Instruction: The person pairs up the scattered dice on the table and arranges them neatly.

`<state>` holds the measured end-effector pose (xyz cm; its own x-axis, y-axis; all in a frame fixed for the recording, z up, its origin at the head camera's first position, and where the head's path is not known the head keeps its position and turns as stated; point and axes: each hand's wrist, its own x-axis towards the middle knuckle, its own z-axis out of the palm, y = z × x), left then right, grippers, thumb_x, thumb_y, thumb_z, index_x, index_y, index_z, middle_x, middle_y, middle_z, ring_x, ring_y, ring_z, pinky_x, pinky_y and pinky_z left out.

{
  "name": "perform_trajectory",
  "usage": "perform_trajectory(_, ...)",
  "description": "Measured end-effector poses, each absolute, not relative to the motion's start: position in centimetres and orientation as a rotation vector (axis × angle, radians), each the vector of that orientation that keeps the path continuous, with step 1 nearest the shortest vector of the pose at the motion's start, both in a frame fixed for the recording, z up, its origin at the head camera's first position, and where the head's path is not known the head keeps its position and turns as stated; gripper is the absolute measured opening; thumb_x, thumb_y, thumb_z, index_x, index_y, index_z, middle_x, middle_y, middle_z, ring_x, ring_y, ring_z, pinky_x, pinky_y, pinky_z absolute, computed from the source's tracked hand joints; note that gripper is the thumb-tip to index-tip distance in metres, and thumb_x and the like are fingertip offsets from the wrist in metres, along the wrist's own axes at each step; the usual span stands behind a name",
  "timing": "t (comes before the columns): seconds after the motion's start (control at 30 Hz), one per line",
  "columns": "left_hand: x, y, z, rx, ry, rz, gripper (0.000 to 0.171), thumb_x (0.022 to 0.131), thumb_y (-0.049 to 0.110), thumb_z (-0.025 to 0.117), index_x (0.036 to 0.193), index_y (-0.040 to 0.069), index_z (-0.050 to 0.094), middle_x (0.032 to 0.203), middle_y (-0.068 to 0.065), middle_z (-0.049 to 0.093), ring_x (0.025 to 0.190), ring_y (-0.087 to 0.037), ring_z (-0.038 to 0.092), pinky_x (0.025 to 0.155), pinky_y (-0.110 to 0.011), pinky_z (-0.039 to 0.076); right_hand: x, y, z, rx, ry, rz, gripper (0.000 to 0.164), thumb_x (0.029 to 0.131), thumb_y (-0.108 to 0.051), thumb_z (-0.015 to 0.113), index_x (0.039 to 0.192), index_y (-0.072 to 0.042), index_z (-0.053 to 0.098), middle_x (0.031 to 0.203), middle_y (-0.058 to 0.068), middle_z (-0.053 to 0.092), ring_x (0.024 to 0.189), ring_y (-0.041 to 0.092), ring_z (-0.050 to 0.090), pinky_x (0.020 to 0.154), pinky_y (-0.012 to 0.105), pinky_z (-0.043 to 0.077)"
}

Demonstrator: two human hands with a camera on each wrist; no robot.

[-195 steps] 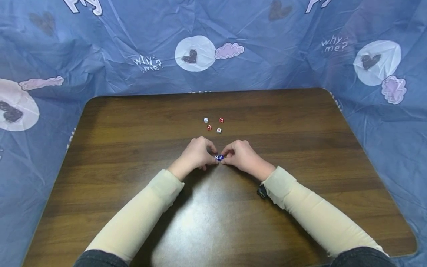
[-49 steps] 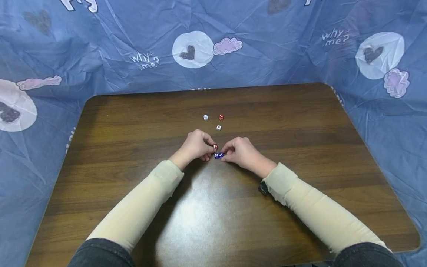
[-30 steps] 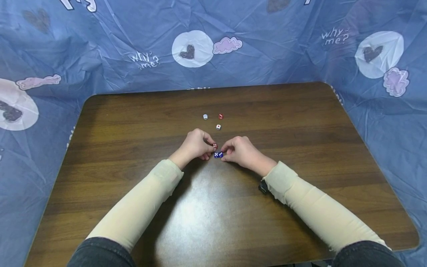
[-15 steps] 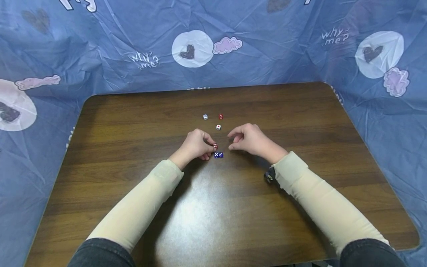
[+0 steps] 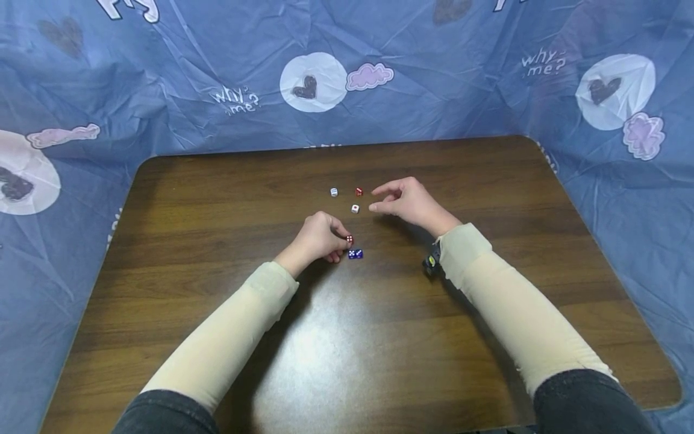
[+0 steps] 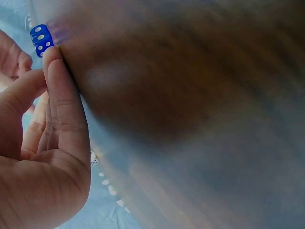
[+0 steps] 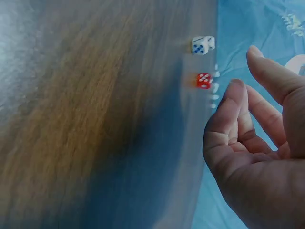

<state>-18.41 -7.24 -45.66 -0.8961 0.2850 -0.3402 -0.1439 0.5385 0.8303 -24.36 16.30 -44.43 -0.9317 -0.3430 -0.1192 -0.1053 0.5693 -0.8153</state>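
Observation:
My left hand (image 5: pixel 320 237) pinches a red die (image 5: pixel 349 239) between thumb and finger, just behind a pair of blue dice (image 5: pixel 355 254). These two blue dice sit side by side, touching, on the table. In the left wrist view a blue die (image 6: pixel 42 40) shows past the fingertips, while the red one is hidden. My right hand (image 5: pixel 409 202) hovers with thumb and forefinger apart, holding nothing. Closest to its fingertips is the other red die (image 5: pixel 359 191), seen also in the right wrist view as a red die (image 7: pixel 204 80). A white die (image 5: pixel 355 209) lies slightly nearer me.
Another white die (image 5: pixel 334 192) lies left of the far red die. The dice are on a brown wood-grain table (image 5: pixel 217 199) with rounded corners. Behind it hangs a blue printed cloth (image 5: pixel 434 108). A dark device (image 5: pixel 431 260) is worn at the right wrist.
Both hands were at the blue dice; the left hand then took the nearer red die beside them. My right hand has since left the blue dice and moved back toward the far red die.

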Motion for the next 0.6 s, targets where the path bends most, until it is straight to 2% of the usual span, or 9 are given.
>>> perform_trajectory(0.3,-18.4,-7.3,-45.5,0.119,2.343,1.303,0.006,0.087,0.0,0.079,0.092,0.001,0.078,0.065,-0.014,0.069,0.054,-0.024,0.069,0.051,-0.034,0.061,-26.7,15.3,-45.7,-0.255,2.552,-1.255,0.037,0.088,-0.034,0.083,0.117,-0.011,0.075,0.08,0.009,0.069,0.074,0.021,0.063,0.06,0.031,0.049)
perform_trajectory(0.6,-18.4,-7.3,-45.5,0.099,2.334,1.309,0.006,0.087,0.0,0.079,0.093,0.0,0.078,0.065,-0.015,0.069,0.052,-0.023,0.069,0.051,-0.034,0.061,-28.1,13.7,-46.0,-0.226,2.562,-1.196,0.039,0.087,-0.033,0.084,0.117,-0.01,0.076,0.078,0.008,0.07,0.072,0.021,0.065,0.062,0.03,0.05)
